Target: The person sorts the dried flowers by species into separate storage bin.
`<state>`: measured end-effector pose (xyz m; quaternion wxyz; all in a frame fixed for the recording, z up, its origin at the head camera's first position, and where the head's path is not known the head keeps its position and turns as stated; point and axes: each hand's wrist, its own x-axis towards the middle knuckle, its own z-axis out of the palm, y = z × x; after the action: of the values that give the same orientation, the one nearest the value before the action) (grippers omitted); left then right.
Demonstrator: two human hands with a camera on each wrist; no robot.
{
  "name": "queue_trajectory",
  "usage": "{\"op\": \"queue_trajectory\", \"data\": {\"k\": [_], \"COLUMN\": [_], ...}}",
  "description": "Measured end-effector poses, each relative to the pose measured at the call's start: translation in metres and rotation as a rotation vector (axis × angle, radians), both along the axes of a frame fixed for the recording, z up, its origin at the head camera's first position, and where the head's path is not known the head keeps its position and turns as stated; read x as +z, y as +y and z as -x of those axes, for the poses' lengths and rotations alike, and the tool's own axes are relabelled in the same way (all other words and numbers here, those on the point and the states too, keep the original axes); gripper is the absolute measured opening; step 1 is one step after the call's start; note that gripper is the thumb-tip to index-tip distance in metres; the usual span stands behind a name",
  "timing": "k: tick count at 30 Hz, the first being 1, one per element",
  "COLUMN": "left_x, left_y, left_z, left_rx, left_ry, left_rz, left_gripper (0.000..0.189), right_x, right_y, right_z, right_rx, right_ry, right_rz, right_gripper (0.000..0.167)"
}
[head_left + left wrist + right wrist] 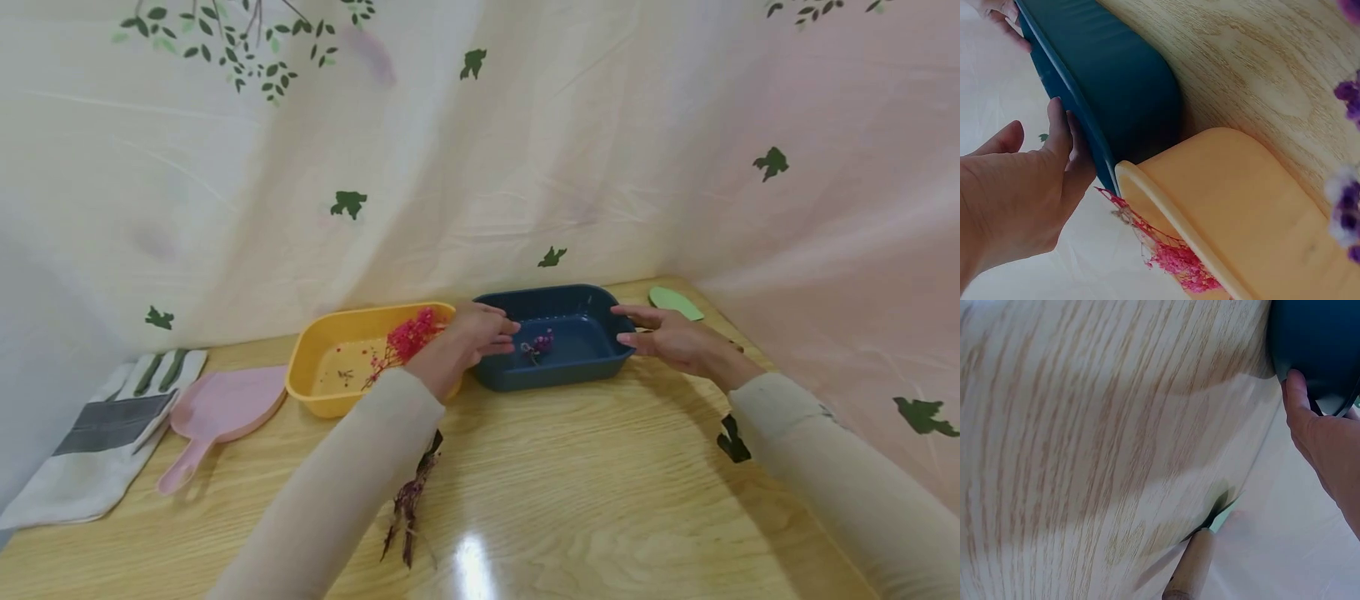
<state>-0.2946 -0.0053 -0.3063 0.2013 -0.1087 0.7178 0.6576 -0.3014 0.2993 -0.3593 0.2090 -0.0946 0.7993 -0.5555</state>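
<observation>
A dark blue basin [555, 377] stands at the back of the table with a small purple flower sprig [542, 342] inside. My left hand [468, 337] is at its left end, fingers stretched along the rim; the left wrist view shows its thumb apart from them. At the opposite end, my right hand [678, 340] reaches the rim with extended fingers. One finger [1299, 394] touches the outer wall in the right wrist view. Beside the blue basin is a yellow basin [318, 404] with a pink-red flower bunch [414, 335], partly covered by my left hand.
Dried purple flowers [409, 504] lie in front, partly behind my left sleeve. A pink dustpan-shaped board [228, 402] and striped cloth gloves [112, 433] lie left. A green blade [675, 302] with a wooden handle [1191, 565] lies at the right. A fabric curtain [420, 167] hangs behind.
</observation>
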Motion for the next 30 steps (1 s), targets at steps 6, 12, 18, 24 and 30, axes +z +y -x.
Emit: {"op": "queue_trajectory", "data": {"k": [6,12,18,24,30], "left_x": [0.010,0.018,0.014,0.005,-0.021], "left_y": [-0.013,-0.035,-0.071,-0.114,-0.145], "left_z": [-0.015,-0.052,-0.100,-0.139,-0.160], "left_rx": [-0.070,-0.149,-0.143,-0.051,-0.010], "left_ry": [-0.007,0.109,0.314,0.362,0.235], "left_rz": [0.008,0.042,0.203,0.300,0.349], "left_gripper": [0.042,0.041,0.048,0.046,0.045], "right_x": [0.000,0.000,0.001,0.001,0.002], "right_y": [-0.001,-0.001,-0.001,-0.001,0.000], "right_z": [0.001,0.000,-0.001,-0.001,-0.002], "right_rx": [0.004,0.005,0.005,0.005,0.007], "right_ry": [-0.003,0.000,0.003,0.009,0.007], "right_rz": [-0.009,-0.017,-0.005,-0.016,-0.020], "right_gripper": [0.071,0.071,0.072,0.071,0.071]}}
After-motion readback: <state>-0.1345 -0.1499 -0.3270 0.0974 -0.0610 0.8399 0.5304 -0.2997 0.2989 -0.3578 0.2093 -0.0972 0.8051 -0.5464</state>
